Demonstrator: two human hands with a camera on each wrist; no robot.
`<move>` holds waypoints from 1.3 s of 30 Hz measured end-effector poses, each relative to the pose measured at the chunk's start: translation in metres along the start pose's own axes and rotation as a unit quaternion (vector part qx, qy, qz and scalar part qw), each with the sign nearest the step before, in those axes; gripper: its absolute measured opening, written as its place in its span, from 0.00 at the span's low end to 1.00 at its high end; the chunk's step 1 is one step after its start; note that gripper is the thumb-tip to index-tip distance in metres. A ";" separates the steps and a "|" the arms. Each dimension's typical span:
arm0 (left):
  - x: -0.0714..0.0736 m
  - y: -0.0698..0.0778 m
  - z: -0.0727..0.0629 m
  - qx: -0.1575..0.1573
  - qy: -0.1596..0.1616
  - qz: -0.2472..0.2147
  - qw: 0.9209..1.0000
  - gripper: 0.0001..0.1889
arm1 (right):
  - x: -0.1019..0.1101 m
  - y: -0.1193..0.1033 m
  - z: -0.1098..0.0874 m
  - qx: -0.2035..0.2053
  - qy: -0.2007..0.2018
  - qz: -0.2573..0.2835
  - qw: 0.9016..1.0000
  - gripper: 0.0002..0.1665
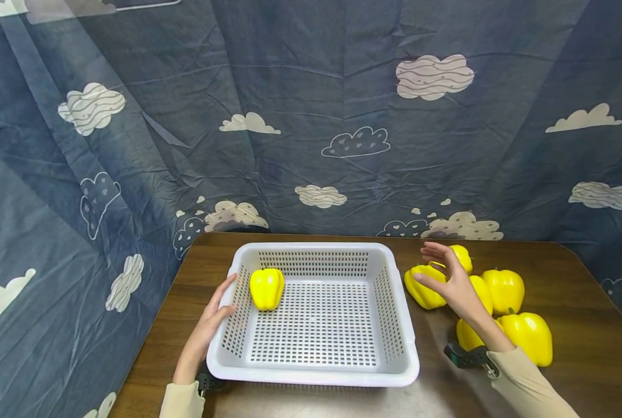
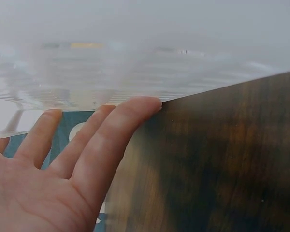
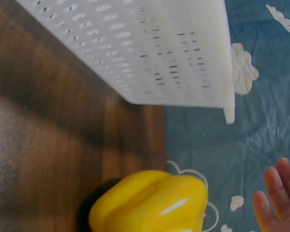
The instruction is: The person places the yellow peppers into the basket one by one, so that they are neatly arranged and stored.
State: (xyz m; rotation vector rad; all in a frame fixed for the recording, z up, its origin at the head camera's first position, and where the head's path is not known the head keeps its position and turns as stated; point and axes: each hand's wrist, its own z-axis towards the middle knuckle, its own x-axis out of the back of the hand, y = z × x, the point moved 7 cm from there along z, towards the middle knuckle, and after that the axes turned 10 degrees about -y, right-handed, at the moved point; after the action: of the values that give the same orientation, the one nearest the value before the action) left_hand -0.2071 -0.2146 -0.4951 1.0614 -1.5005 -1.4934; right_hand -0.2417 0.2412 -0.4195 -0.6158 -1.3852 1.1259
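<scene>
**One yellow pepper in the basket, your right hand spread by the rest**

The yellow pepper (image 1: 266, 289) in your basket is glossy and blocky, with lobed, grooved sides. It lies near the far left corner of the basket floor, close to the left wall. The white basket (image 1: 313, 378) is rectangular with rounded corners, and small slots pierce its walls and floor.

Your left hand (image 1: 205, 330) is at the basket's left side, its fingers extended against the outside and the thumb by the rim. The left wrist view shows the forefinger's tip touching the plastic.

Your right hand (image 1: 453, 283) is off the basket's right side, the thumb held well apart from gently bent fingers, and it grips nothing. From above it overlaps the nearest pepper (image 1: 424, 296), but the right wrist view shows a gap between that pepper and your visible fingertips.

The other peppers (image 1: 504, 291), all the same shiny yellow, sit bunched beside and beneath your right forearm on the brown wood-grain worktop (image 1: 593, 331). You wear pale sleeves (image 1: 531, 384) and a black strap (image 1: 466, 356) at the right wrist. Behind the worktop hangs a blue-grey cloth (image 1: 290, 69) printed with pale clouds.
</scene>
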 end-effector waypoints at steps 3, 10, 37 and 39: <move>0.000 0.000 -0.001 0.001 0.000 0.002 1.000 0.32 | 0.001 0.008 -0.002 -0.016 -0.002 0.000 1.000 0.42; 0.000 -0.001 -0.001 -0.002 -0.004 -0.001 1.000 0.32 | 0.002 0.026 -0.006 -0.054 -0.008 -0.005 0.999 0.45; -0.002 0.002 0.000 -0.013 0.002 -0.003 1.000 0.33 | -0.009 0.049 -0.011 -0.165 -0.057 -0.099 0.980 0.49; -0.002 0.002 0.000 -0.014 0.003 -0.001 1.000 0.33 | -0.010 0.050 -0.011 -0.158 -0.056 -0.111 0.979 0.49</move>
State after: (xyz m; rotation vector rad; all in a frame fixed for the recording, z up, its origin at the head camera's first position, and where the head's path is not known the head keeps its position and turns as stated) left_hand -0.2067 -0.2130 -0.4929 1.0488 -1.4707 -1.5076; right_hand -0.2424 0.2547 -0.4700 -0.6106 -1.7036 0.7764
